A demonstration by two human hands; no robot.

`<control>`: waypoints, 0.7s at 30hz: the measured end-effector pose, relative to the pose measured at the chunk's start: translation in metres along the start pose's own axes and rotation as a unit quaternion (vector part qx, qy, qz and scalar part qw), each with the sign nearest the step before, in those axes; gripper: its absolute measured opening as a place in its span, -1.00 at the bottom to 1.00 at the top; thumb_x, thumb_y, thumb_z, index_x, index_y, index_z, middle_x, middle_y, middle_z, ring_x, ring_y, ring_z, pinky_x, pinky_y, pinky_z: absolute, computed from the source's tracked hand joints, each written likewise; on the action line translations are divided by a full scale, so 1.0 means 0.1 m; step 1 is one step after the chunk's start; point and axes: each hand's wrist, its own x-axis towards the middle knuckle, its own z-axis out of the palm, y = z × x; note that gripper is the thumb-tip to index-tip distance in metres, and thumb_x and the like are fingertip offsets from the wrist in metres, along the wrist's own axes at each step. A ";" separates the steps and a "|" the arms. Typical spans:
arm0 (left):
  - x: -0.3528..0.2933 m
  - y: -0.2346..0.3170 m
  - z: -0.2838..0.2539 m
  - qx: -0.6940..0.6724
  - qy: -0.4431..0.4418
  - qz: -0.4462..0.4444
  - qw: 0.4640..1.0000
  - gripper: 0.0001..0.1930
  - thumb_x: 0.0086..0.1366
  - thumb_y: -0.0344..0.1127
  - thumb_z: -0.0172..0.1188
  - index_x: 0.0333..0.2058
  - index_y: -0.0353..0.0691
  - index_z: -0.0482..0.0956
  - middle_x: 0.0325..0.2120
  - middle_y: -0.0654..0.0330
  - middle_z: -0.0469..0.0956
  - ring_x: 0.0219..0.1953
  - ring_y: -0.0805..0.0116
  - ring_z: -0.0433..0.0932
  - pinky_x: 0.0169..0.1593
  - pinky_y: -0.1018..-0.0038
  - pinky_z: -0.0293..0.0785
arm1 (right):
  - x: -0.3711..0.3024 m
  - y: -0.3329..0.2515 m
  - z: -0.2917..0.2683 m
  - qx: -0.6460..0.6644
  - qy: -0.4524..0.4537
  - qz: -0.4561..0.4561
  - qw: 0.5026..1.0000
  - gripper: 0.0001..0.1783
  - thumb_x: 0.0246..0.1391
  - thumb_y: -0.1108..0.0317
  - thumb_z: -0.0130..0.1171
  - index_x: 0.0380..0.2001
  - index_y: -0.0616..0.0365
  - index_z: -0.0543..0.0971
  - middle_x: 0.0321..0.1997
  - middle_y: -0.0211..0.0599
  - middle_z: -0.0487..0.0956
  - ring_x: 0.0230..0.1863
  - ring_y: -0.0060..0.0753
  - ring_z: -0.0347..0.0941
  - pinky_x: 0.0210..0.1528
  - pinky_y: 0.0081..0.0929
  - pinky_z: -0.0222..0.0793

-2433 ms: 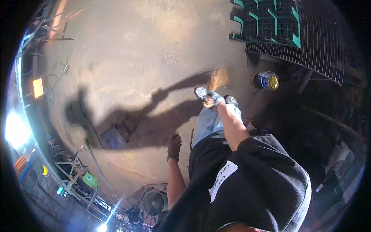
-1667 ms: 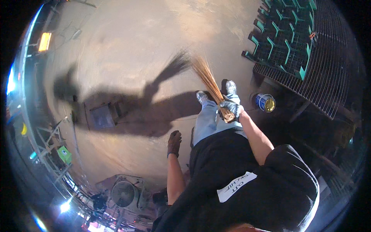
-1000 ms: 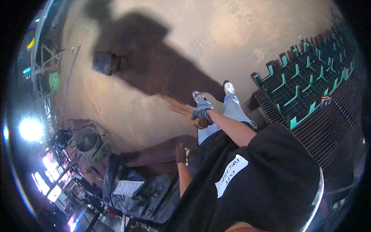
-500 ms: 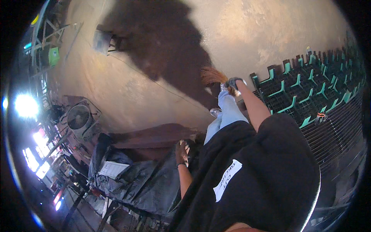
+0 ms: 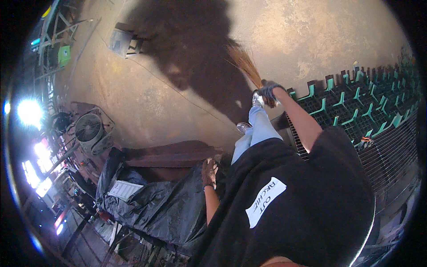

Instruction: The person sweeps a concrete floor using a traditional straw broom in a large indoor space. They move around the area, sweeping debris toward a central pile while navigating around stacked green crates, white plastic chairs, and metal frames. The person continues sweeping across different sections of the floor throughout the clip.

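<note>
My right hand, in a dark grey glove, is closed round the bound handle end of a stick broom. The broom's thin brown bristles fan out over the floor, ahead of my shoes. At my left side hangs my left hand, in a brown glove with pale patches. Its fingers are loosely bent and apart, with nothing seen in them. Beside it lies a black plastic sheet draped over something low, but the hand does not plainly touch it.
Rows of green brackets on a dark metal rack stand close on my right. A fan is at the left, and a small stool stands farther ahead. A thin cable crosses the floor. A white panel lies on the sheet.
The broom's bristles have swung forward, from pointing left to pointing ahead and left. My right hand has turned with it and shifted slightly. My left hand has barely moved.
</note>
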 end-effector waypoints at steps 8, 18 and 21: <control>0.02 0.07 0.07 0.156 -0.030 0.052 0.986 -0.35 0.19 -0.01 0.08 0.20 -0.23 0.28 0.06 0.04 0.39 0.02 0.22 0.44 0.03 0.35 0.39 | -0.01 0.40 1.53 0.305 -0.362 0.101 0.875 -0.67 -0.06 0.02 0.25 -0.45 0.05 0.51 -0.52 -0.22 0.51 -0.56 -0.21 0.40 -0.49 -0.23 0.36; -0.03 0.14 -0.01 0.063 -0.002 -0.002 0.998 -0.51 0.21 -0.21 0.07 0.12 -0.19 0.35 0.06 0.09 0.39 0.02 0.26 0.42 0.01 0.41 0.42 | 0.50 0.34 0.44 -0.067 -0.163 0.154 0.972 -0.46 -0.10 0.08 0.23 -0.08 0.20 0.56 0.01 -0.20 0.56 -0.16 -0.21 0.54 -0.13 -0.23 0.46; -0.04 0.09 0.00 0.072 0.004 0.010 0.997 -0.56 0.23 -0.23 0.07 0.08 -0.18 0.37 0.03 0.12 0.41 -0.01 0.32 0.44 -0.04 0.44 0.44 | 0.28 0.01 -0.10 -0.083 -0.040 0.081 0.992 -0.73 -0.12 0.34 0.16 -0.30 0.20 0.60 -0.39 -0.06 0.63 -0.48 -0.20 0.56 -0.49 -0.21 0.48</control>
